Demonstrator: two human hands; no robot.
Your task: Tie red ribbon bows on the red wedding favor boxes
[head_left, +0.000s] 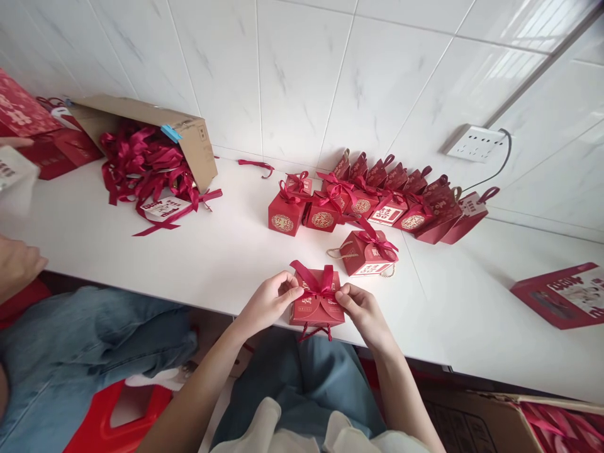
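A small red gift box (317,309) with printed white characters stands at the table's front edge. Dark red ribbon (321,281) is tied in a bow on its top. My left hand (272,297) pinches the bow's left side between thumb and fingers. On the other side, my right hand (361,307) pinches the ribbon close to the box's right edge. A twisted red cord hangs at the box's front. Just behind stands another red gift box (362,255) with a bow and beige rope handles.
Several bowed red boxes (323,217) and tagged red bags (446,220) line the wall. A cardboard box (201,148) spills ribbons on the left, near a co-worker's hand (19,267). A red box (564,296) lies far right, below a power strip (476,145).
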